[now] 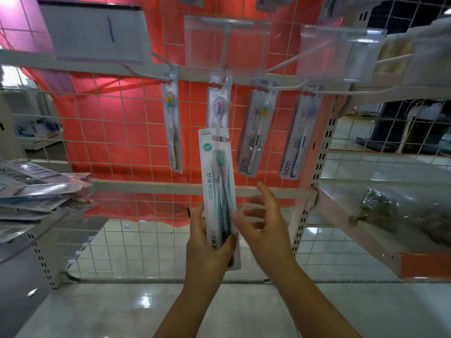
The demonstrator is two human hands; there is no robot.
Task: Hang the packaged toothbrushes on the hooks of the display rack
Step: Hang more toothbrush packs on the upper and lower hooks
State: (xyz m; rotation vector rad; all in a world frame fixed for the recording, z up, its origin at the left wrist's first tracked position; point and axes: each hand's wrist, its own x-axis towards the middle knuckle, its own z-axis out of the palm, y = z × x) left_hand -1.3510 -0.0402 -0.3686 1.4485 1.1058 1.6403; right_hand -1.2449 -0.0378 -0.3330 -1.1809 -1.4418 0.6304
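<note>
the left hand (207,242) is holding the toothbrush pack (218,191) low down; it is looking light, thin and bendy. the right hand (263,223) is hovering beside it, fingers spread, holding nothing.

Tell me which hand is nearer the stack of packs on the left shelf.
Left. The left hand, gripping the teal toothbrush pack, sits closer to the stack; the right hand is on the pack's far side.
</note>
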